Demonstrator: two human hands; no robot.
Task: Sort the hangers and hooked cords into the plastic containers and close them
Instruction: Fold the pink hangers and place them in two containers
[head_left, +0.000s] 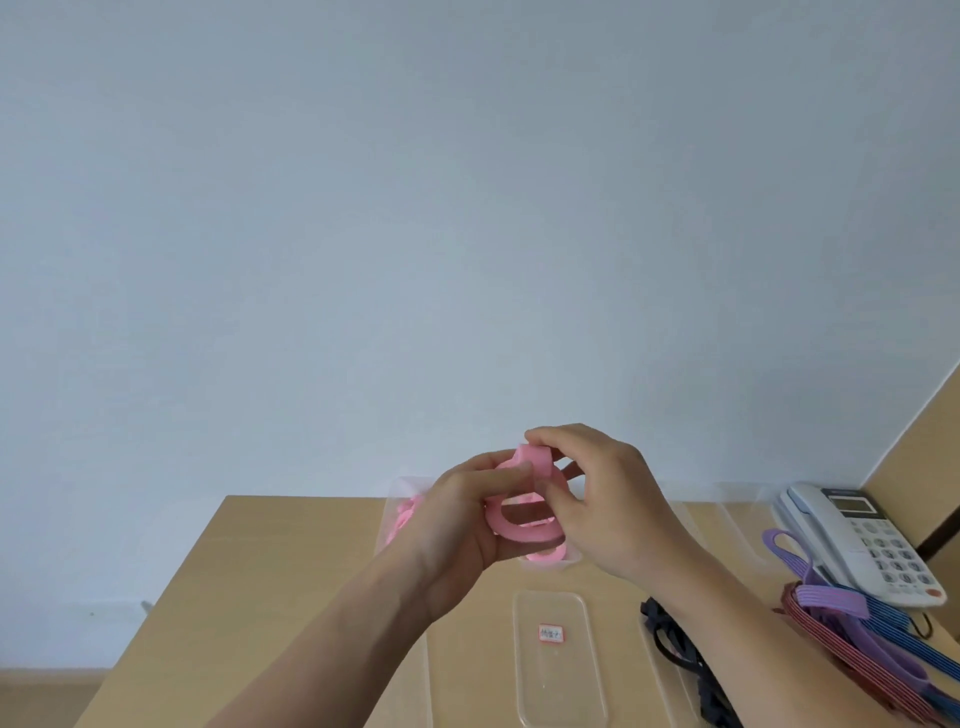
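My left hand (465, 519) and right hand (610, 506), fingers curled, grip the pink hanger (522, 531) between them, above the clear container (408, 487) at the table's (291, 571) far edge.

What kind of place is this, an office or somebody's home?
Most likely an office or a plain workroom, though I can't be sure. There's a light wooden desk, a white desk telephone with a keypad at its right end, and a bare pale wall behind.
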